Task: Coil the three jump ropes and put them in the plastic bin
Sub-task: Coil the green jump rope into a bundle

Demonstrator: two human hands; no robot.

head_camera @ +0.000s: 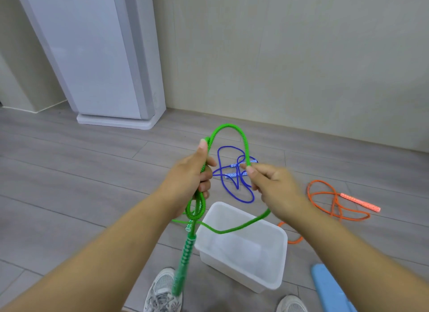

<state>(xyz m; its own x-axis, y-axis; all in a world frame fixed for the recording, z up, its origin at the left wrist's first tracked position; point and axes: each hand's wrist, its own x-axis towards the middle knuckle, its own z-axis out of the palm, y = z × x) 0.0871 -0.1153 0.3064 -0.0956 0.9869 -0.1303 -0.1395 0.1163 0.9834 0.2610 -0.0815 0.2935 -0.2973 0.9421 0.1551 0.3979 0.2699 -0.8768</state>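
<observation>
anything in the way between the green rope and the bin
Nothing visible does. The left hand and right hand hold the green rope over the open bin, a slack strand crossing its top. The blue rope and orange rope lie on the floor outside it.

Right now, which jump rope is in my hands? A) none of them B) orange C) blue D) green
D: the left hand grips loops of the green rope and the right hand pinches it, while the blue rope and orange rope lie on the floor.
</observation>
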